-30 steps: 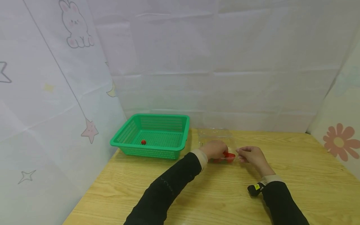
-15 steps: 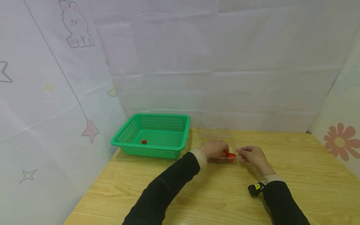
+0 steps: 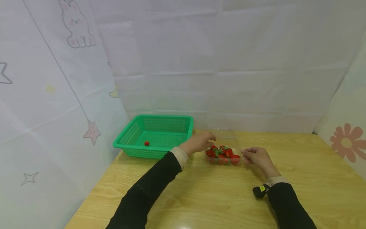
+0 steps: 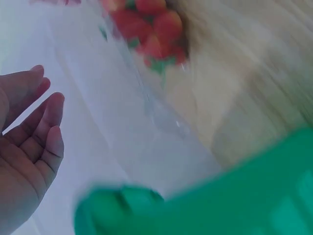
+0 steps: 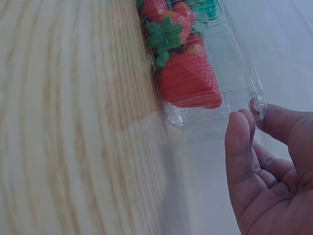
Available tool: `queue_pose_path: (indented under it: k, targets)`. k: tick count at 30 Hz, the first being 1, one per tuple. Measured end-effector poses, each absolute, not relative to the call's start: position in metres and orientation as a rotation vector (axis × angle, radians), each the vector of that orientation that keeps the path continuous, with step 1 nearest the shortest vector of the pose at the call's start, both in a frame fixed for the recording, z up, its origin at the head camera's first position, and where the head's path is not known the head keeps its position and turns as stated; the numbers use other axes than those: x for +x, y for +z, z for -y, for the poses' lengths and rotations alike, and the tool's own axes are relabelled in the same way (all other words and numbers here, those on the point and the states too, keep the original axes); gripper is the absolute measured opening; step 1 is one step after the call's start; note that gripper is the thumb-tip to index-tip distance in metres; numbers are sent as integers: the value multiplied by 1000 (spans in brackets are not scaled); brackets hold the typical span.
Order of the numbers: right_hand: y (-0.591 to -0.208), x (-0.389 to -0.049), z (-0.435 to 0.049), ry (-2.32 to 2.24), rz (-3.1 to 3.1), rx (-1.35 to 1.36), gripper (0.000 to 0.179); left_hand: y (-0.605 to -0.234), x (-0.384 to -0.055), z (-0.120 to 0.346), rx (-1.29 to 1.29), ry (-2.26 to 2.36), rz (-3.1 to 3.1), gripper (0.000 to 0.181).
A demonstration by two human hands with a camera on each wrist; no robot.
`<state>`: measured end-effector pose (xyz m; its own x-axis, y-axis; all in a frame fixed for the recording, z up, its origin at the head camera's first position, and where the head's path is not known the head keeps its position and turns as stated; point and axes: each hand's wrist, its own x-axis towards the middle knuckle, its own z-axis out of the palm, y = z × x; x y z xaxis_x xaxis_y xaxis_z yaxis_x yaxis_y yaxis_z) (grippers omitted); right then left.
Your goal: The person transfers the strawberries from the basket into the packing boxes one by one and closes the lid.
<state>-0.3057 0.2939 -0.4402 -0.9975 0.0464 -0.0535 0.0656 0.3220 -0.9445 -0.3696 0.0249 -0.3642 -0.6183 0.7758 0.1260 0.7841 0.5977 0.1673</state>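
Note:
A clear plastic box (image 5: 234, 73) holds several red strawberries (image 3: 223, 152) with green leaves; its raised lid (image 3: 226, 134) stands behind them in the head view. My right hand (image 3: 257, 158) pinches the box's right rim between thumb and forefinger, plain in the right wrist view. Between the box and the green basket (image 3: 152, 148), my left hand (image 3: 197, 143) hovers with loosely bent fingers. Nothing lies between those fingers (image 4: 55, 110) in the left wrist view. One small red strawberry (image 3: 146, 143) lies inside the basket.
The box and basket stand on a wooden table (image 3: 211, 197), basket at the back left. White cloth (image 3: 257, 63) hangs behind the table, with printed cloth at both sides. A small black camera (image 3: 259, 191) sits at the right wrist.
My left hand has lifted out of the box and moved left toward the basket, uncovering the strawberries. The right hand keeps its pinch on the box rim.

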Motion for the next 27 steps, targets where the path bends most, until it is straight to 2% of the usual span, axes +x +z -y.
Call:
queue_pose_path:
  k: [8, 15, 27]
  targets:
    - [-440, -306, -294, -1780, -2575, 94, 46, -351, -379, 49, -1043, -463, 2709, 25]
    - [-440, -308, -294, -1782, -2568, 128, 45, -354, -395, 116, -817, -534, 2721, 19]
    - [-440, -307, -292, -1783, -2563, 150, 45, -372, -419, 194, -529, -570, 2928, 29]
